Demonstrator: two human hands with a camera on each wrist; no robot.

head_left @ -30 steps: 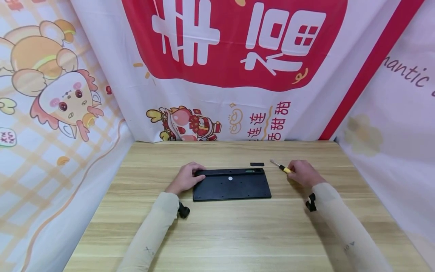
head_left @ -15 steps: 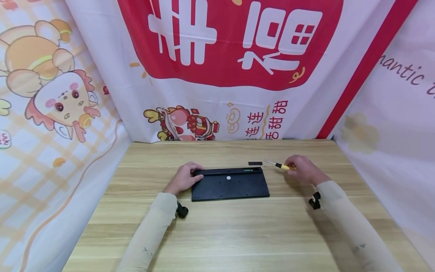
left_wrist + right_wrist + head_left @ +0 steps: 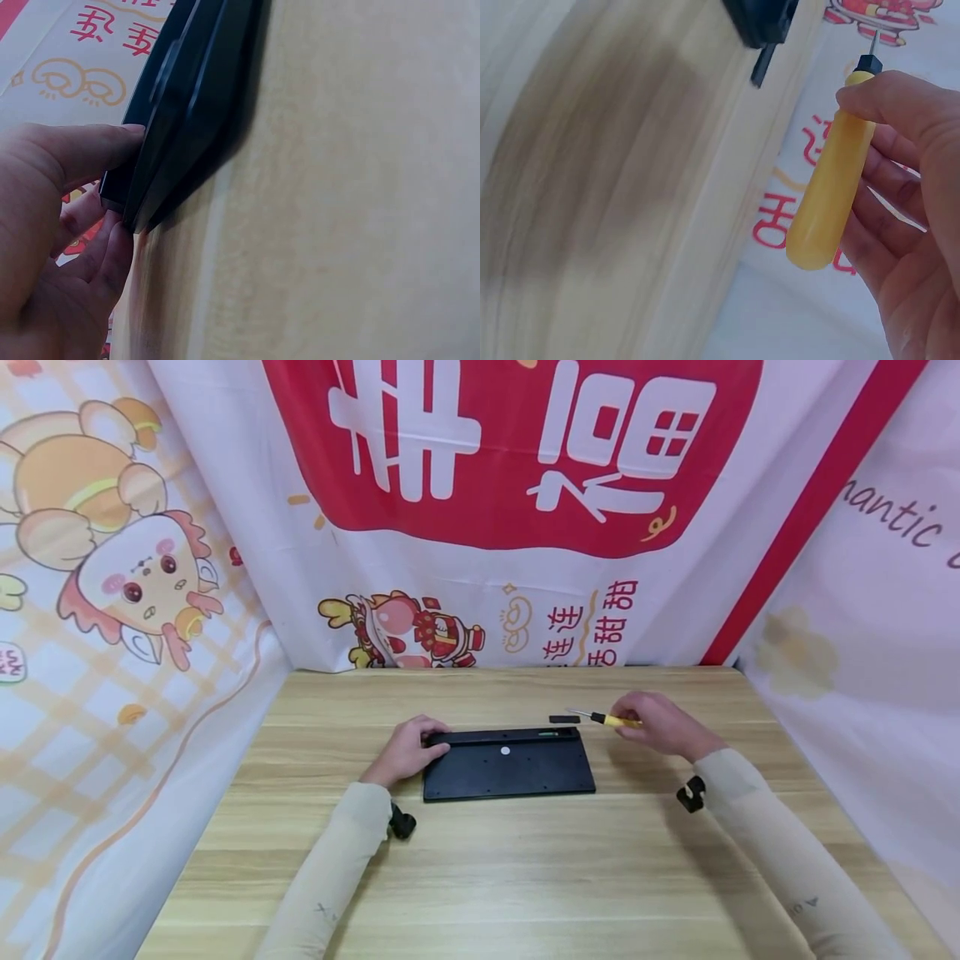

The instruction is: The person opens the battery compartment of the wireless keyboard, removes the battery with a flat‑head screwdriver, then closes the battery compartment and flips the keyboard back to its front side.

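Observation:
A black keyboard (image 3: 510,774) lies face down on the wooden table, a round white sticker (image 3: 506,751) on its back. At its far right a battery slot stands uncovered, with something green (image 3: 550,734) inside. My left hand (image 3: 407,752) grips the far left corner; in the left wrist view the thumb presses the back while fingers curl beneath the edge. A yellow-handled screwdriver (image 3: 829,184) is pinched between thumb and fingers of my right hand (image 3: 662,725). Its metal shaft points left, over or near a small black cover strip (image 3: 565,719) behind the keyboard.
Printed cloth hangs behind the table (image 3: 510,877) and along both sides. The table's far edge runs just beyond the cover strip. Each wrist wears a black camera mount.
My right hand has moved left with the screwdriver, bringing its tip closer to the cover strip and the battery slot. The left hand and keyboard stay in place.

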